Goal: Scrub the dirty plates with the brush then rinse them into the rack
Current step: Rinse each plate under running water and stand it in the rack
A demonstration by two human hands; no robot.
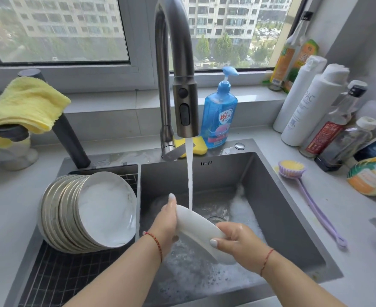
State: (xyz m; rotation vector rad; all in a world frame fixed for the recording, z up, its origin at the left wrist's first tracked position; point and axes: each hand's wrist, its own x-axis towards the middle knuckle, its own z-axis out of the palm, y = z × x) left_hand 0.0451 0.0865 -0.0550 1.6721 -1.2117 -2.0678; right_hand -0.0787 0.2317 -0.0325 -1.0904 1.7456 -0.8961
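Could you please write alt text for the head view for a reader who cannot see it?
Both hands, left hand and right hand, hold a white plate under the running tap over a soapy sink. Washed plates lean in the rack to the left; a purple brush lies on the counter to the right.

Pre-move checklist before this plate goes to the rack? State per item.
1. Grip: left hand and right hand both hold the white plate at opposite edges: ok.
2. Water: stream from the faucet lands on the plate's upper rim: ok.
3. Suds gone from the plate: far face hidden: cannot tell.
4. Rack space: stacked plates lean in the rack, open grid in front of them: ok.
5. Brush lies parked on the counter, clear of the path: ok.
6. Sink still holds foam below the plate; avoid dipping: not ok.
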